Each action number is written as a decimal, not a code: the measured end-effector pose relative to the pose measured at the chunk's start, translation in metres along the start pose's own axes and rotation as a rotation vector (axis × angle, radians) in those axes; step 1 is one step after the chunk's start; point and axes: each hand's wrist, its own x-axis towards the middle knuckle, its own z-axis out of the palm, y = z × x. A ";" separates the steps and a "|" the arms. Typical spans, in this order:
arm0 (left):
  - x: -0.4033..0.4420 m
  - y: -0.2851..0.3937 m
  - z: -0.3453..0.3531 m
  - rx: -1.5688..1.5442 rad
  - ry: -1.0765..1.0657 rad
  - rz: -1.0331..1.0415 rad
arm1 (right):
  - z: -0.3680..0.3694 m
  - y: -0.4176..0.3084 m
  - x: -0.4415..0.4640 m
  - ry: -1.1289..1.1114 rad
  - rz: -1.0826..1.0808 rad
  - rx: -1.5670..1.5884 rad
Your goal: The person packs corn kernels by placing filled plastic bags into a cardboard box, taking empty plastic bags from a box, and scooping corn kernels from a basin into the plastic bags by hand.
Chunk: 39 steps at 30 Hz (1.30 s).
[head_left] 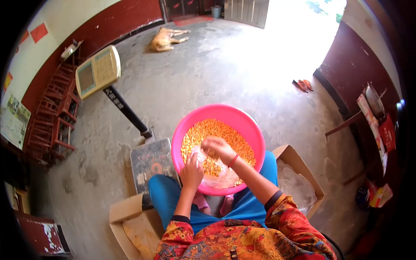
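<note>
A pink basin (255, 130) stands between my knees with a layer of orange-yellow kernels (216, 125), which look like corn, across its bottom. My left hand (192, 172) is over its near left side, fingers closed on a clear plastic bag (197, 155). Beside it, above the kernels, my right hand (219, 150) has its fingers curled in near the bag's mouth; what they hold, if anything, is hidden. A red band (233, 160) circles my right wrist. Under my hands, whitish clear plastic (223, 177) lies against the basin's near wall.
A platform scale (151, 162) with a display on a post (99, 71) stands at the left. Cardboard boxes flank me: one left (125, 208), one right holding clear plastic bags (294, 186). A dog (164, 40) lies on the floor ahead; sandals (303, 85) lie near the right wall.
</note>
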 end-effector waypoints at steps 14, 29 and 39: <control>-0.001 -0.014 0.010 0.032 0.092 0.169 | -0.060 0.019 0.020 0.259 -0.205 -0.578; -0.001 -0.010 0.007 0.019 0.014 0.117 | -0.112 0.122 0.006 -0.101 0.049 -1.255; -0.002 -0.006 0.002 -0.003 -0.002 0.135 | -0.113 0.069 -0.003 0.486 0.357 0.057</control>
